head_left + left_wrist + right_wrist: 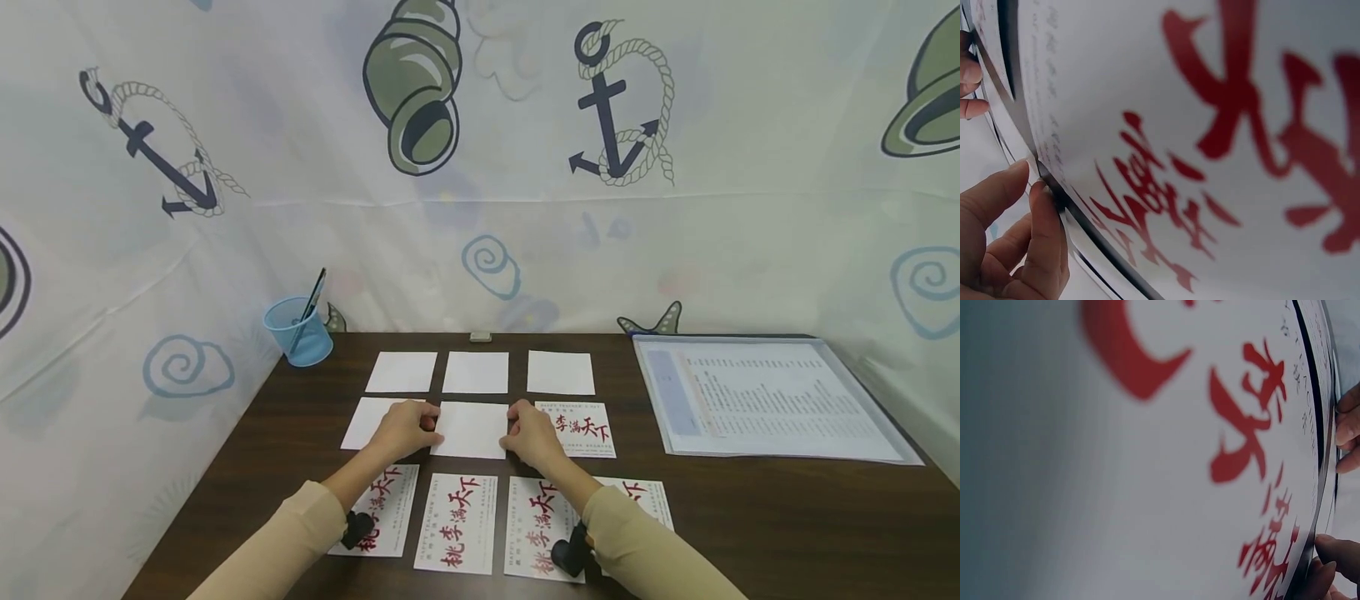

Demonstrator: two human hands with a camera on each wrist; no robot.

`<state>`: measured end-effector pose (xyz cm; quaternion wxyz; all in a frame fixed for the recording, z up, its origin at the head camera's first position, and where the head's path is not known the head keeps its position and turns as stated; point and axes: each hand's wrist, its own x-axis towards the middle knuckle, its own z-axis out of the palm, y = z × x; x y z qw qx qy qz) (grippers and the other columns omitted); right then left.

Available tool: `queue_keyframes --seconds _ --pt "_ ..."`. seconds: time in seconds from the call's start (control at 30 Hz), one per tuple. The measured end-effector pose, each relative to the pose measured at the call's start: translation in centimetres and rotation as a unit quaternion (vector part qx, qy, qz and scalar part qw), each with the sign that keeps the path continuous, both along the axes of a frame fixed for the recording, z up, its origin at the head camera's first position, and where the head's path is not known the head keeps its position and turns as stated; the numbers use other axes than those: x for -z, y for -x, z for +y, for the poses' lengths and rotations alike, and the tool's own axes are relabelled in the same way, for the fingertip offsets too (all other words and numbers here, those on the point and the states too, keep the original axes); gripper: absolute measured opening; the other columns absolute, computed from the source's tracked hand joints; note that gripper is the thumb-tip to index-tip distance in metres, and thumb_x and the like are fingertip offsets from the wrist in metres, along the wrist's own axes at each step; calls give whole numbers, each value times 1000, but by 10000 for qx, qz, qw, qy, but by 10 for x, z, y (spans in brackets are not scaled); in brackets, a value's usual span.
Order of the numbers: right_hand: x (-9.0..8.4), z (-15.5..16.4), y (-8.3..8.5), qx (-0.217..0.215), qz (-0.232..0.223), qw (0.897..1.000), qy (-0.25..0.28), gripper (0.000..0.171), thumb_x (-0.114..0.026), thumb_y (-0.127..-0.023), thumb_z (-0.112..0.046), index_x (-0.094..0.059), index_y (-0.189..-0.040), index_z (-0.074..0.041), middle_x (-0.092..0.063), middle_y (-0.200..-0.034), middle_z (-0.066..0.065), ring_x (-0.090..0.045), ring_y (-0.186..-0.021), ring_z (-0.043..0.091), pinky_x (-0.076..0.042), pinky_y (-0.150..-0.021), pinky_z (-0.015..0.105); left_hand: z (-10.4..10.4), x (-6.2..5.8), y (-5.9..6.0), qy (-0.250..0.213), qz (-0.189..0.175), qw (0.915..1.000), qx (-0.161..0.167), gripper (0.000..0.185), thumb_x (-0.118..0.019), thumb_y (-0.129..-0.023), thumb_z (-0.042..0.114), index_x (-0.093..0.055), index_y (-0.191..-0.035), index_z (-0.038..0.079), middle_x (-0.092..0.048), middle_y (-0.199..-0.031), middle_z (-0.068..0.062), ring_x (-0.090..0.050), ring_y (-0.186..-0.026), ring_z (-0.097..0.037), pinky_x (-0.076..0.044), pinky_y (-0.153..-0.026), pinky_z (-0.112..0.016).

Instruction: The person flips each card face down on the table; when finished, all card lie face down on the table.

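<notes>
A blank white card (471, 431) lies in the middle row, between both hands. On its left edge the left hand (405, 431) pinches it between thumb and fingers. The right hand (534, 437) pinches the opposite edge the same way. Close up in the left wrist view, the left thumb and fingers (1019, 234) meet at a thin card edge. Only part of the right hand (1338, 565) shows in the right wrist view. Left of the held card is another blank card (367, 421), partly under the left hand. To the right lies a card with red characters (588, 437).
Three blank cards (476, 372) form the back row. Several red-lettered cards (455, 525) lie in front, some covered by the forearms. A blue cup (307, 346) with pens stands back left. Printed sheets in a clear cover (765, 400) lie right on the dark table (750, 525).
</notes>
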<state>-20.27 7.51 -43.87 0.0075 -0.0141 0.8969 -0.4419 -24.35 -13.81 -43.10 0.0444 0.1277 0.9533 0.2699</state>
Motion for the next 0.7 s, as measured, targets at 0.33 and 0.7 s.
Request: queue_keyframes --seconds 0.33,0.7 --pt "1 -1 -1 65 -21 10000 71 35 -70 -76 3 -55 -108 5 -54 -69 5 -48 -51 11 -40 -47 22 1 -1 -1 15 81 10000 50 38 -79 -72 9 -68 -108 0 -60 -77 -1 -50 -67 -13 -41 -60 -25" --pt "-16 18 6 196 -238 9939 1058 32 -65 -84 -1 -53 -112 6 -56 -69 6 -53 -54 13 -49 -50 24 10 -13 7 -441 65 9989 117 44 -78 -74 13 -64 -115 1 -60 -79 -1 -50 -67 -13 -42 -57 -24"
